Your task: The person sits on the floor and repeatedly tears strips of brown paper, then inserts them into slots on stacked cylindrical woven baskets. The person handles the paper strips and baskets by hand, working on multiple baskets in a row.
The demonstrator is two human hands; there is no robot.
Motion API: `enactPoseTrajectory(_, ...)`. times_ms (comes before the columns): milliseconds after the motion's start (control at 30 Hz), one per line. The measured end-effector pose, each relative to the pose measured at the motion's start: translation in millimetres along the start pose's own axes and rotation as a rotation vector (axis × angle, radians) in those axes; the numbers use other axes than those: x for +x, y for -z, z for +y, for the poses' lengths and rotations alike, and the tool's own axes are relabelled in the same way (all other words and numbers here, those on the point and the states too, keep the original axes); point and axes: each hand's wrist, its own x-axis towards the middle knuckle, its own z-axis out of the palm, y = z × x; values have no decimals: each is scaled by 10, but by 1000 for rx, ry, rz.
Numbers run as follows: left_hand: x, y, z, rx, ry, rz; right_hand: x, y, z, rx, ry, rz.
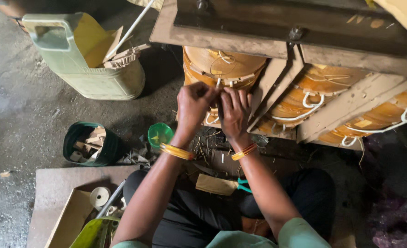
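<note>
Left hand: raised to the lower edge of the leftmost amber-wrapped coil; fingers curled tight, pinching something small. What it is cannot be told.
Right hand: touching the left hand, fingers bunched at the same spot on the coil; grip contents hidden.
Work site: leftmost coil of three, under the steel frame; thin white lead loops hang just below the hands.
Done, by appearance: all three coils are wrapped in amber insulation; the two coils to the right carry white sleeved loops already in place.
Left, by judgement: the tie or lead at the left coil looks unfinished, both hands being on it.
Floor: cut-open pale green jerrycan with card scraps, dark green tub of offcuts, small green bowl.
Near the lap: white tape roll on a cardboard sheet; green-handled scissors beside a tan slip.
</note>
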Motion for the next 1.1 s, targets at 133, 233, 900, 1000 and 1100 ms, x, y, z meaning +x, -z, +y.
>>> enactPoseTrajectory(133, 51, 90, -240, -180, 141, 39, 79, 43, -256, 73, -190, 160)
enactPoseTrajectory(233, 48, 12, -441, -513, 219, -202, 160, 200, -410, 198, -352, 127)
enactPoseTrajectory(900, -7, -175, -309, -105, 68, 155, 42, 261, -435, -63, -164, -79)
enactPoseTrajectory(1000, -17, -218, -502, -294, 67, 176, -96, 40, -319, -239, -146, -124)
enactPoseTrajectory(1100, -43, -214, -734, -358, 32, 153, -328, -249, -138, -291, -130, -46)
